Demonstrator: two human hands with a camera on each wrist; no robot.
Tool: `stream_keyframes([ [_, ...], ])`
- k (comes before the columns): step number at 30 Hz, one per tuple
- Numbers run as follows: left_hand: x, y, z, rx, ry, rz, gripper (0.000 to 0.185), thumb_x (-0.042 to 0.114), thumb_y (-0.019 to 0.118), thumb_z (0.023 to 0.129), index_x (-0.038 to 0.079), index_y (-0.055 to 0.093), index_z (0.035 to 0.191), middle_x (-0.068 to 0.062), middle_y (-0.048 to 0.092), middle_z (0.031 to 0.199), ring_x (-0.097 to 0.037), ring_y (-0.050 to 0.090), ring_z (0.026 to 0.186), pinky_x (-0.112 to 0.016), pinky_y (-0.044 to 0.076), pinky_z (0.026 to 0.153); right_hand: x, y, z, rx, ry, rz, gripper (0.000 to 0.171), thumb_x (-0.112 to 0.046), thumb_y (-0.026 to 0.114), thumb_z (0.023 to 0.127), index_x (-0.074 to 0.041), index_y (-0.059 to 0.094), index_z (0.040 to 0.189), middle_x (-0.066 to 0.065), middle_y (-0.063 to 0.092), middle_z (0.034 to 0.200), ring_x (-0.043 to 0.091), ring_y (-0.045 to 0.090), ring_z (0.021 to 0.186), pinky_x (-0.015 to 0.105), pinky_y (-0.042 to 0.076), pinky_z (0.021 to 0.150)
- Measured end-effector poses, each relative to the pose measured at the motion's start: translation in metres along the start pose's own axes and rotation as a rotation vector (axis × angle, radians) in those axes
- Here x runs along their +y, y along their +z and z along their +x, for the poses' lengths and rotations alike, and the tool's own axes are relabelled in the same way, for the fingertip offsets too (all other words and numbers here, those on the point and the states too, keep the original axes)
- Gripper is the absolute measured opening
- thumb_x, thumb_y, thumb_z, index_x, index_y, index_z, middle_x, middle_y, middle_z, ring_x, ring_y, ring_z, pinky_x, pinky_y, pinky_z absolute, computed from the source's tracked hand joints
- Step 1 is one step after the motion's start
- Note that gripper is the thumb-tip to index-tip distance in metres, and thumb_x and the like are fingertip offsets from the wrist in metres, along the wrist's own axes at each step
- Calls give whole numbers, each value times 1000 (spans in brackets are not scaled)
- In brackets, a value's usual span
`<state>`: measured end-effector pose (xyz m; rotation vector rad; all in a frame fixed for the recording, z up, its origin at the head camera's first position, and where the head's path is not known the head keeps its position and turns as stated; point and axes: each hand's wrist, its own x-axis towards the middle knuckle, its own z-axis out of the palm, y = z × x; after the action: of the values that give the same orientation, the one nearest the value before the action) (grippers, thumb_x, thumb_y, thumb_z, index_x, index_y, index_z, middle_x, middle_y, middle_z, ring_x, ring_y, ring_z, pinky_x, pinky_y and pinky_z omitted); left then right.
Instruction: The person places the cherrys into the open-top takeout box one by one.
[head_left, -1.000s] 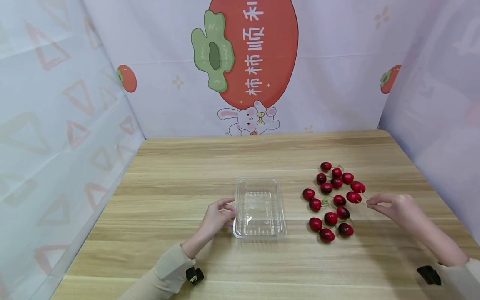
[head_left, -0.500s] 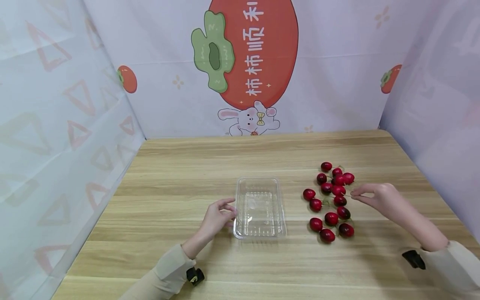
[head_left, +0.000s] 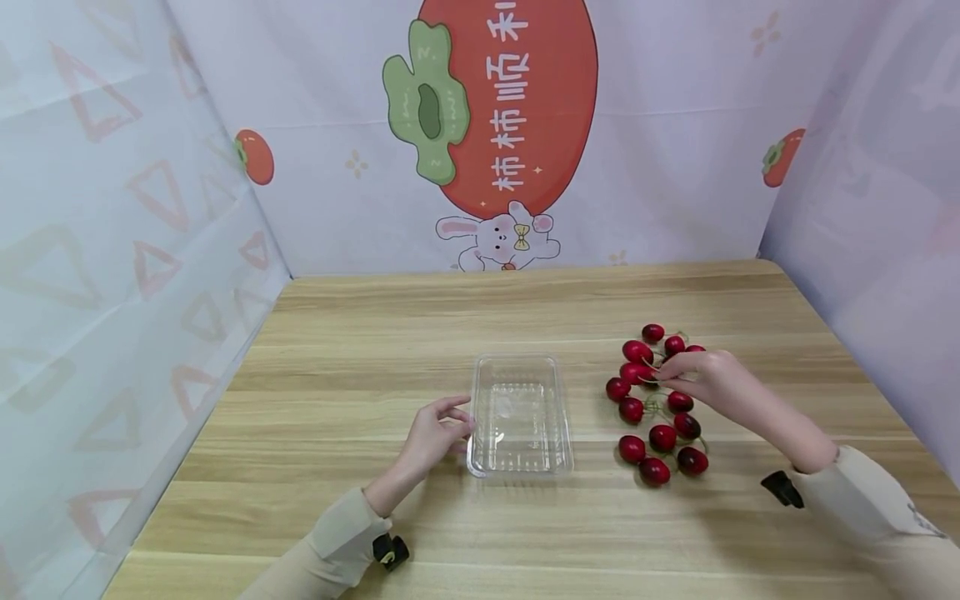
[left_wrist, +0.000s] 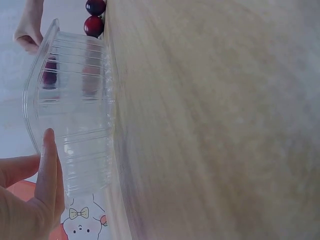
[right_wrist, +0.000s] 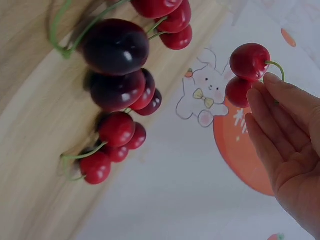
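Currently, right fingers [right_wrist: 259,102] pinch cherry pair [right_wrist: 248,61] by stems [right_wrist: 280,67]; left fingers [left_wrist: 47,172], straight, touch clear tray [head_left: 517,421].

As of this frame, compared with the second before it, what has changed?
The right hand has moved to the person's left, carrying a pair of cherries by the stems across the other cherries, closer to the clear container. It already had that pair; nothing was visibly let go. The left hand stays at the container's left side, and the container has not visibly moved.
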<state>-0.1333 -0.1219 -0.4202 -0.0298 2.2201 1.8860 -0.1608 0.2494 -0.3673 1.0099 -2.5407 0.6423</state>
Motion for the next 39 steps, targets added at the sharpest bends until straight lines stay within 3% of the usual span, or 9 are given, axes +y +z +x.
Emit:
stream_keyframes([
  [7, 1, 0, 1, 12, -7, -14, 44, -9, 58, 77, -10, 46, 120, -16, 57, 89, -20, 61, 64, -34, 58, 60, -8, 7, 20, -101, 57, 58, 17, 6, 71, 65, -7, 69, 76, 2, 67, 76, 15, 63, 67, 21, 55, 54],
  [22, 1, 1, 3, 8, -23, -26, 44, -9, 58, 77, -10, 46, 120, -15, 57, 89, -18, 61, 63, -34, 58, 61, -20, 30, 53, -183, 22, 176, 14, 5, 69, 69, -3, 69, 81, 5, 68, 81, 19, 64, 77, 28, 57, 67],
  [39, 2, 1, 1, 8, -20, 5, 45, -8, 59, 77, -9, 46, 120, -15, 57, 90, -24, 63, 68, -35, 58, 62, -31, 48, 70, -277, -39, 201, 11, 1, 69, 72, -6, 69, 80, 3, 67, 79, 15, 63, 74, 29, 57, 67],
])
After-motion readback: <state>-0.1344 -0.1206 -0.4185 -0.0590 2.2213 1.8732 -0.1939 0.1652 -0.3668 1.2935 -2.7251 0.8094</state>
